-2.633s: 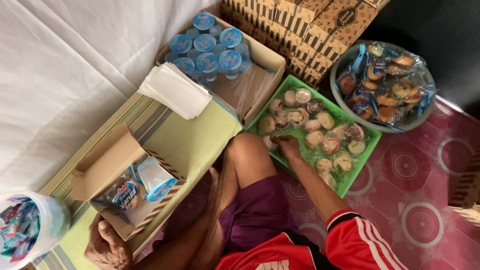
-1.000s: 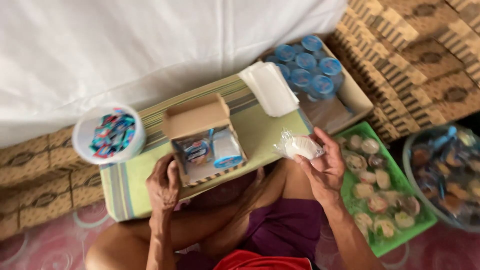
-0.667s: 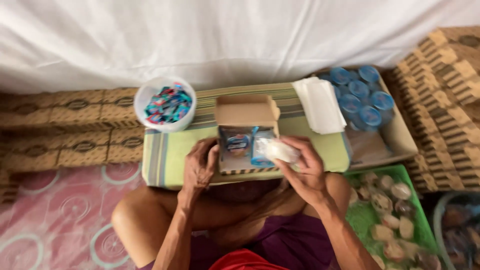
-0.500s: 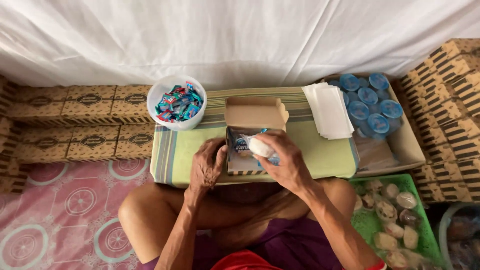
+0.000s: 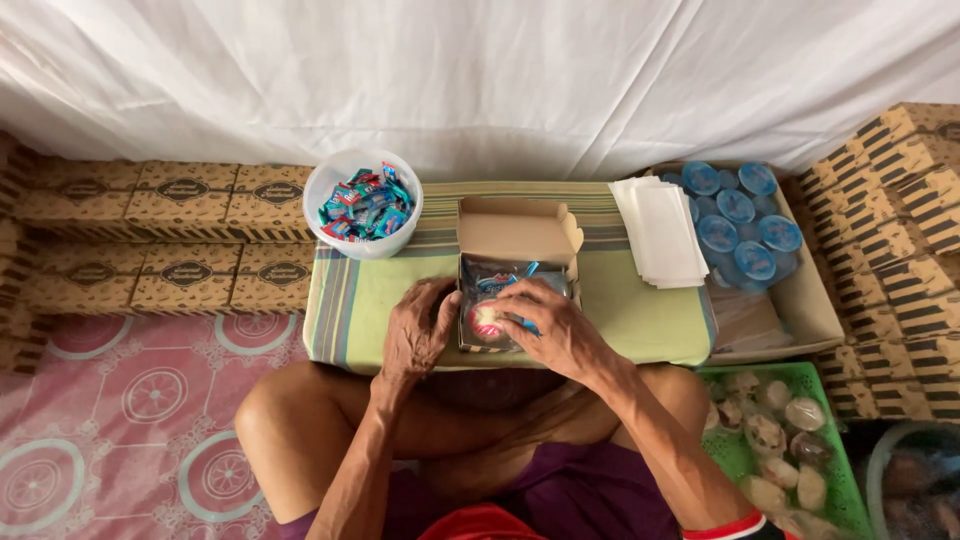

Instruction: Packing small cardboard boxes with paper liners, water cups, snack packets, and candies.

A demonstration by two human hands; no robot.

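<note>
While boxed, snack (image 5: 487,320) under right hand (image 5: 550,330).

A home packing spot: stacked printed cartons (image 5: 185,190) (floor seating), patterned mat (image 5: 120,420), white sheet (image 5: 480,70).

head view, steeply down, close

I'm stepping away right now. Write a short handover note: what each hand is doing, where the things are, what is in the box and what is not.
Left hand: rests on the left edge of the open cardboard box, steadying it.
Right hand: fingers on a round wrapped snack inside the box.
Box sits on a striped green cloth. Already in it: a blue-lidded cup and a wrapper, partly hidden.
Supplies: white tub of candies behind on the left, stack of white napkins on the right, carton of blue-lidded cups beyond, green tray of wrapped snacks lower right.
Lid is open; no napkin visible inside.
</note>
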